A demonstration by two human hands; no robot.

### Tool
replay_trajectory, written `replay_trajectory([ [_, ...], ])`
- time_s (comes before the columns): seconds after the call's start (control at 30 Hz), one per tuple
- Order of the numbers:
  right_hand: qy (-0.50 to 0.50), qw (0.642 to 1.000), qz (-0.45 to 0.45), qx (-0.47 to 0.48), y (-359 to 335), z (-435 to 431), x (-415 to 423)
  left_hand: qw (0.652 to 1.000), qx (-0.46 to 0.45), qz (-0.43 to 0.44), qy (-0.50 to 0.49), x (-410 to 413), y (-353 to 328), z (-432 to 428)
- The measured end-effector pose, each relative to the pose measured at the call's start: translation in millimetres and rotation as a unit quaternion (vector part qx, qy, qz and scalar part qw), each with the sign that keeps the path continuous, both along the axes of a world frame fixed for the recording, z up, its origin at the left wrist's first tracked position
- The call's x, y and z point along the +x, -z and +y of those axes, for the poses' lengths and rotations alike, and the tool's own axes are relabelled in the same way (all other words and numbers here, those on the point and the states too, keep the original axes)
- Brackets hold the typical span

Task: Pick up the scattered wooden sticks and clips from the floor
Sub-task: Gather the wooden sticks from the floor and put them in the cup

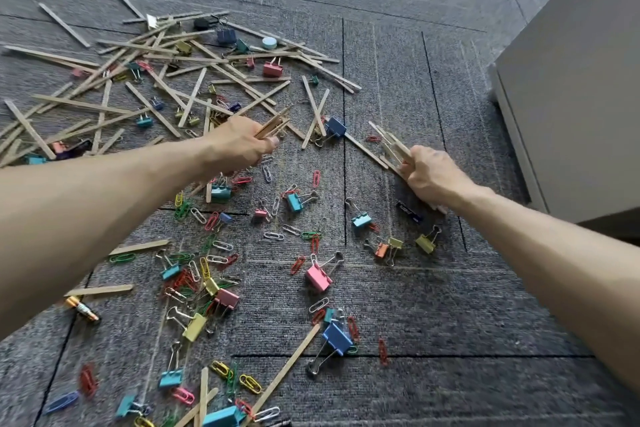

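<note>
Grey carpet (433, 305), cabinet (571, 97) at right; sticks (166, 80) piled far-left, clips (317, 276) strewn centre/near. L hand (239, 144) & R hand (429, 177) each closed on stick bundles; sticks light, stiff: pinch mid-length.

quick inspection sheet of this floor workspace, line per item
surface: grey carpet tiles, littered over most of the view
job's things: big heap of wooden sticks upper left, a few loose ones near the bottom; binder clips such as the pink one and coloured paper clips scattered across the middle and bottom
clutter: a battery at left, a small round pale disc in the heap
grippers: left hand closed on a few sticks; right hand closed on a bundle of sticks
cables: nothing seen
surroundings: pale cabinet at right
</note>
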State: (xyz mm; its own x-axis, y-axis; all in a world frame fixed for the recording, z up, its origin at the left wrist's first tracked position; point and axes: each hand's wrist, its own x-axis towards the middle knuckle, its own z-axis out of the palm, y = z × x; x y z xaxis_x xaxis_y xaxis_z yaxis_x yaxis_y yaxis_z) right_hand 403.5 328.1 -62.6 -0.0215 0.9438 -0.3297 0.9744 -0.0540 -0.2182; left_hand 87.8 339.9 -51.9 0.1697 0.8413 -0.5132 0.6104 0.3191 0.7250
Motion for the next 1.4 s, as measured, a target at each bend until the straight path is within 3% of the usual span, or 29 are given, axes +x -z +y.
replay_trajectory([
  [0.2, 0.007, 0.999, 0.032, 0.019, 6.4, -10.5, -1.2, 1.000, -0.006, 0.000, 0.009, 3.5, 1.6, -0.4],
  [0.4, 0.006, 1.000, -0.019, 0.011, 3.9, -6.8, -9.7, 1.000, -0.006, 0.020, 0.005, 1.9, -0.2, 0.7],
  [0.67, 0.013, 0.996, 0.073, 0.043, -10.8, 24.8, -23.1, 0.996, 0.049, -0.012, -0.068, -11.7, -7.8, -3.1],
  [0.77, -0.021, 0.995, 0.099, 0.026, -8.1, 30.3, -40.0, 0.989, 0.089, 0.047, -0.108, -30.5, -6.0, -2.7],
  [1.03, 0.001, 1.000, 0.014, -0.011, 0.0, 36.9, -54.1, 0.971, 0.122, 0.163, -0.123, -76.5, 1.9, -13.1],
  [1.2, 0.008, 1.000, 0.020, 0.002, -5.4, 39.8, -59.0, 0.954, 0.113, 0.249, -0.125, -91.1, 3.2, -11.9],
  [1.4, 0.016, 1.000, 0.002, -0.018, -2.1, 38.7, -60.4, 0.956, 0.080, 0.273, -0.072, -63.0, 3.6, -1.4],
])
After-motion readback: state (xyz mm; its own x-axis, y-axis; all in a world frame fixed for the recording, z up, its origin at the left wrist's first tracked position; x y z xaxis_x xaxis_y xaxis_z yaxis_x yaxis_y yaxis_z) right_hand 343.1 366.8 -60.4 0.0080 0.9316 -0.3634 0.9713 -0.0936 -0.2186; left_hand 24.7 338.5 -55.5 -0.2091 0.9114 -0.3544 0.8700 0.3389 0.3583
